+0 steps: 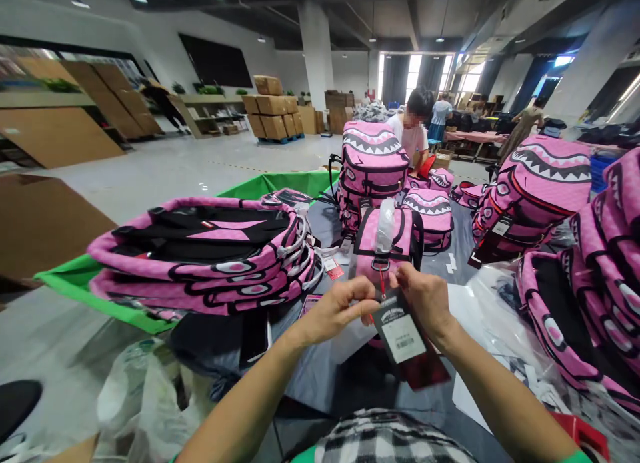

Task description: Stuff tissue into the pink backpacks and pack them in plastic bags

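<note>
A small pink bag [367, 240] with black trim stands in front of me, a strip of translucent wrap around its top handle. From its metal ring hangs a red cord [383, 283] carrying a black hang tag [401, 333] with a white barcode label. My left hand [345, 306] is closed, thumb and fingers pinching at the upper corner of the tag by the cord. My right hand [424, 298] is also closed, its fingertips together at the cord beside the bag; its exact grip is partly hidden. A dark red card [425, 375] dangles behind the tag.
Stacked pink backpacks [200, 250] lie left on the grey-covered table, near a green edge [270, 182]. More pink backpacks [533, 190] stand right, by clear plastic [493, 296]. A person [413, 133] works across the table. Cartons [273, 110] are stacked farther back.
</note>
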### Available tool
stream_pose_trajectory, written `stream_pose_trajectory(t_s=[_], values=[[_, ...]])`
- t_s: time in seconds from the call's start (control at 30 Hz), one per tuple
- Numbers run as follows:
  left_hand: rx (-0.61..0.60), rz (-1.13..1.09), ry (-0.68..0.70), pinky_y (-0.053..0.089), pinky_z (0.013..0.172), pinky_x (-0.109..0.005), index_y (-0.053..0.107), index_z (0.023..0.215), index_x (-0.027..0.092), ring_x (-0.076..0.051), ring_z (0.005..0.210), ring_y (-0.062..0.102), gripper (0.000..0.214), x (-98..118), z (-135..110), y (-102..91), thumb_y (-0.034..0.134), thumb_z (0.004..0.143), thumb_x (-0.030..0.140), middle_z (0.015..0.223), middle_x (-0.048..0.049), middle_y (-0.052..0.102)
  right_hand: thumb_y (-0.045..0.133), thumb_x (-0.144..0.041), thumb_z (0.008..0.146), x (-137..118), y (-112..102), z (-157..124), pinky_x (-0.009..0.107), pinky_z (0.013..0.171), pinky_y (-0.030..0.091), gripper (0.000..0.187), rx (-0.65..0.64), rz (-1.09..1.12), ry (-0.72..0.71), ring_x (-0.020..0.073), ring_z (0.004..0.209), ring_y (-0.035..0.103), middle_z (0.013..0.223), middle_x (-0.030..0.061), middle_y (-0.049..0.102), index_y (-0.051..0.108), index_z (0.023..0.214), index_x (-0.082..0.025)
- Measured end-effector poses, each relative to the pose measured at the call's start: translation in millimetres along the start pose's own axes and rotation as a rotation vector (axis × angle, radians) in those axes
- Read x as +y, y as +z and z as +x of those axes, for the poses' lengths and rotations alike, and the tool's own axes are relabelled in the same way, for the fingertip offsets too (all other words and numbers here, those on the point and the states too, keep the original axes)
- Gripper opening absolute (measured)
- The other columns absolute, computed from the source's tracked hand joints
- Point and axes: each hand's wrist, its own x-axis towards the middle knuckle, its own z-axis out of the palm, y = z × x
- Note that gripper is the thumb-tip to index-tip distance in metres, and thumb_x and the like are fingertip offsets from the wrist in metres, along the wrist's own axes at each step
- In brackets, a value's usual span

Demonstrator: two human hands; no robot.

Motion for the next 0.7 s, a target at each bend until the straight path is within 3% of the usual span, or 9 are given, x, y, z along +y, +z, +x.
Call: stream_pose_trajectory(t_s=[0.1, 0.23, 0.3, 0.37, 0.53, 0.7], values=[[0.058, 0.513, 0.189, 0.042, 0.061, -0.023, 0.057, 0.077, 0.019, -0.012, 0.063, 0.057, 0.032, -21, -8, -0.1, 0.053, 0.100, 0.042, 0.069, 0.0005, 0.062, 0.054, -0.037, 0.096, 3, -7, 12, 0.026, 0.053, 0.026, 0.024, 0.008, -0.011, -0.014, 0.0157, 0.052, 0.063, 0.062, 0.0017, 0.069, 0.064, 0.081, -0.020], [0.436, 0.786, 0.394, 0.048, 0.074, -0.029, 0.065, 0.093, 0.021, -0.016, 0.077, 0.060, 0.021, -32, -10, -1.6, 0.051, 0.102, 0.035, 0.083, -0.0028, 0.067, 0.053, -0.038, 0.096, 1, -11, 14, 0.026, 0.053, 0.027, 0.024, -0.023, 0.005, -0.021, 0.0168, 0.051, 0.064, 0.063, 0.0017, 0.069, 0.063, 0.082, -0.020], [0.674, 0.784, 0.358, 0.049, 0.081, -0.031, 0.064, 0.108, 0.023, -0.019, 0.088, 0.062, 0.017, -31, -3, -4.3, 0.057, 0.099, 0.035, 0.094, -0.0044, 0.066, 0.054, -0.037, 0.095, 1, -10, 13, 0.026, 0.052, 0.027, 0.024, -0.012, -0.001, -0.028, 0.0171, 0.050, 0.063, 0.062, 0.0020, 0.070, 0.063, 0.081, -0.020], [0.799, 0.712, 0.286, 0.050, 0.083, -0.032, 0.062, 0.114, 0.023, -0.020, 0.097, 0.060, 0.026, -32, 8, -7.7, 0.066, 0.093, 0.039, 0.106, -0.0060, 0.063, 0.054, -0.038, 0.095, 2, -10, 14, 0.025, 0.052, 0.027, 0.025, 0.008, 0.014, -0.040, 0.0170, 0.050, 0.064, 0.064, 0.0023, 0.071, 0.063, 0.080, -0.020], [0.796, 0.412, 0.188, 0.048, 0.072, -0.026, 0.058, 0.090, 0.020, -0.015, 0.080, 0.055, 0.023, -42, 34, -5.7, 0.073, 0.085, 0.037, 0.092, -0.0012, 0.057, 0.048, -0.045, 0.096, 7, -13, 17, 0.025, 0.050, 0.026, 0.037, 0.113, 0.052, -0.061, 0.0143, 0.044, 0.055, 0.053, 0.0008, 0.062, 0.057, 0.070, -0.021], [0.923, 0.356, 0.172, 0.048, 0.072, -0.026, 0.059, 0.100, 0.022, -0.014, 0.081, 0.056, 0.025, -43, 35, 7.1, 0.076, 0.083, 0.030, 0.100, -0.0015, 0.055, 0.046, -0.045, 0.096, 14, -16, 18, 0.023, 0.046, 0.023, 0.045, 0.048, 0.246, -0.036, 0.0090, 0.040, 0.036, 0.046, -0.0050, 0.040, 0.036, 0.058, -0.023]])
